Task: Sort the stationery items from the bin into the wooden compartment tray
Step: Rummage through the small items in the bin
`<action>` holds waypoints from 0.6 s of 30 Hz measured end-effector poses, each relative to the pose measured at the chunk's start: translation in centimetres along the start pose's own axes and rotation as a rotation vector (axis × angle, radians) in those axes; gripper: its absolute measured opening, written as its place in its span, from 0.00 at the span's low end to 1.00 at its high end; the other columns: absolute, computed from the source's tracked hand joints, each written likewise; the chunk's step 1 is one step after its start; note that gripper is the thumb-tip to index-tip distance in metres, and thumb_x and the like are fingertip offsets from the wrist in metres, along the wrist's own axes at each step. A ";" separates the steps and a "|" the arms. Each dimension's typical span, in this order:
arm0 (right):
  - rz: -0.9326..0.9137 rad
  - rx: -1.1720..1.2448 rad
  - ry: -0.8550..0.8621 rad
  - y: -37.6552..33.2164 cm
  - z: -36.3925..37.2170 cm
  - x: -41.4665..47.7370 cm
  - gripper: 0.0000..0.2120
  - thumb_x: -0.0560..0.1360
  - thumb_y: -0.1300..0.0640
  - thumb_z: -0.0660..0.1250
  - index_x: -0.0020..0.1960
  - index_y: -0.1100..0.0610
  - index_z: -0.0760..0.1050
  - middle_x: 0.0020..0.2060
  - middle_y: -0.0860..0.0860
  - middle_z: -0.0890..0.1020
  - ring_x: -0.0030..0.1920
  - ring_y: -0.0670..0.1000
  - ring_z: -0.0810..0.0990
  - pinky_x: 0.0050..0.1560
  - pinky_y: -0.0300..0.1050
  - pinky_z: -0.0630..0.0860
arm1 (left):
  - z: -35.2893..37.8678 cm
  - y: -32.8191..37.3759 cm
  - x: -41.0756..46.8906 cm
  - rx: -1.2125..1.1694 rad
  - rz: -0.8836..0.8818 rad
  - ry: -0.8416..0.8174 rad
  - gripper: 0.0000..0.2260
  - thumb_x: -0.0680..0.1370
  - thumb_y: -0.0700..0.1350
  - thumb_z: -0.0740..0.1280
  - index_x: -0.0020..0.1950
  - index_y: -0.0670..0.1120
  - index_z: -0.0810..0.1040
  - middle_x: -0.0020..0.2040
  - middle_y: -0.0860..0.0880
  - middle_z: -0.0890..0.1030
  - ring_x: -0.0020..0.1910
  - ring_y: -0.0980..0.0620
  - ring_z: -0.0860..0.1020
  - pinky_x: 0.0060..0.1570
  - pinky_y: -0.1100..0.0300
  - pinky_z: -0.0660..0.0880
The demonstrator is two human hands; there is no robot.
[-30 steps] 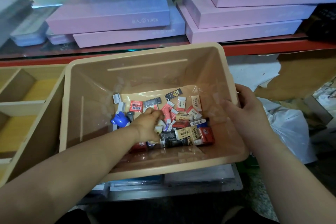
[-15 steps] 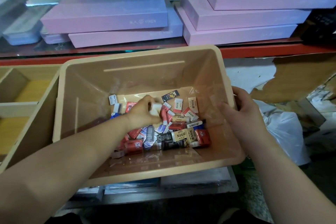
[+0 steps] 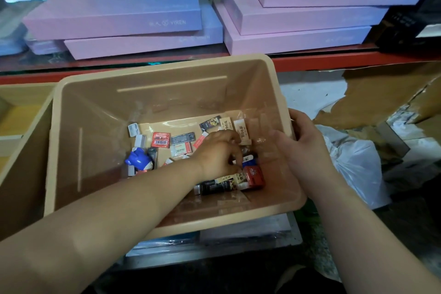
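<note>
Bin: beige plastic bin (image 3: 95,114), centre of view, sitting on clear-wrapped flat packs (image 3: 238,229).
Stationery items: small wrapped stationery items (image 3: 210,124) all on the bin floor, mostly mid to right; none seen in the tray.
Left hand: left hand (image 3: 218,154) is down inside the bin, on the right part of the pile, fingers curled into the items. Can't tell if it's actually pinching one; fingertips are hidden among the packets.
Right hand: right hand (image 3: 303,145) grasps the bin's right rim, thumb inside the wall, fingers wrapped over the outside.
Blue piece: blue figure-shaped piece (image 3: 138,160) at left end of the pile, apart from the left hand.
Red packet: red packet (image 3: 161,139) w/ barcode, flat, just beside a grey packet (image 3: 183,138).
Red box: red box (image 3: 254,175) at near-right of pile, just below the left hand's fingers, next to a black box (image 3: 212,187).
Tray: wooden compartment tray (image 3: 26,162) just left of the bin, only partly in frame; wall close to the bin's side, touching or not unclear.
Behind: purple flat boxes (image 3: 114,12) stacked on a red-edged shelf (image 3: 334,59).
Right side: white plastic bag (image 3: 358,164) & torn brown paper (image 3: 381,93).
</note>
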State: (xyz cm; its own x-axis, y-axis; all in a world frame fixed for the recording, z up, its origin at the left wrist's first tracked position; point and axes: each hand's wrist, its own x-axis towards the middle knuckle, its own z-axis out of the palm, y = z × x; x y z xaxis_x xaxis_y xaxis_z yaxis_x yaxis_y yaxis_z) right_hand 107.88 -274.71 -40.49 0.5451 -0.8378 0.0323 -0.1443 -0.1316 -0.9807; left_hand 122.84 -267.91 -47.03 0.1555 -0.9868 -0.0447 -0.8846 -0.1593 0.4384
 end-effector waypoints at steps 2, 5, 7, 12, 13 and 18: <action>-0.005 -0.011 -0.002 -0.1 0.0 0.0 0.12 0.73 0.61 0.64 0.52 0.48 0.69 0.39 0.41 0.77 0.37 0.38 0.77 0.32 0.23 0.72 | 0.3 -0.2 0.2 0.057 0.023 0.051 0.06 0.72 0.48 0.70 0.47 0.49 0.83 0.64 0.50 0.70 0.67 0.50 0.63 0.63 0.64 0.53; -0.008 -0.023 -0.005 -0.1 0.0 0.0 0.11 0.73 0.60 0.65 0.54 0.50 0.71 0.39 0.41 0.77 0.34 0.31 0.75 0.32 0.23 0.71 | 0.0 -0.2 0.5 0.188 0.038 0.110 0.07 0.73 0.48 0.68 0.49 0.50 0.82 0.65 0.51 0.70 0.68 0.49 0.62 0.63 0.65 0.48; -0.001 -0.024 -0.006 -0.1 0.0 0.0 0.11 0.73 0.60 0.65 0.54 0.50 0.71 0.39 0.42 0.77 0.33 0.31 0.75 0.31 0.23 0.70 | -0.1 -0.1 0.6 0.267 0.064 0.160 0.05 0.69 0.42 0.71 0.43 0.48 0.83 0.56 0.48 0.77 0.61 0.44 0.72 0.59 0.62 0.52; -0.003 -0.036 -0.011 -0.3 -0.1 -0.2 0.10 0.73 0.59 0.65 0.52 0.48 0.70 0.38 0.42 0.76 0.31 0.29 0.74 0.29 0.22 0.69 | -0.2 -0.5 1.3 0.338 0.117 0.152 0.12 0.74 0.43 0.66 0.55 0.51 0.80 0.65 0.49 0.73 0.71 0.47 0.62 0.69 0.60 0.44; -0.006 -0.041 -0.013 -0.3 0.0 -0.2 0.10 0.73 0.59 0.65 0.51 0.47 0.70 0.38 0.42 0.76 0.31 0.29 0.74 0.29 0.22 0.69 | -0.1 -0.8 1.4 0.332 0.128 0.087 0.13 0.76 0.46 0.62 0.60 0.53 0.77 0.69 0.51 0.68 0.74 0.50 0.56 0.70 0.60 0.39; -0.009 -0.064 -0.013 -0.4 -0.1 -0.2 0.10 0.73 0.59 0.64 0.50 0.47 0.68 0.37 0.40 0.75 0.30 0.28 0.73 0.28 0.22 0.68 | 0.4 -0.4 1.5 0.245 0.245 0.009 0.12 0.69 0.41 0.71 0.52 0.48 0.82 0.63 0.41 0.74 0.67 0.38 0.66 0.69 0.44 0.59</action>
State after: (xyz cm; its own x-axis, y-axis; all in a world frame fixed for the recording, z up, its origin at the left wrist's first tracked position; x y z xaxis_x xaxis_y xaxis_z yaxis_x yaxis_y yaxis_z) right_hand 107.76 -274.58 -40.05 0.5571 -0.8296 0.0385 -0.1914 -0.1733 -0.9661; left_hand 123.25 -269.30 -47.61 -0.0718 -0.9965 0.0439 -0.9753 0.0794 0.2060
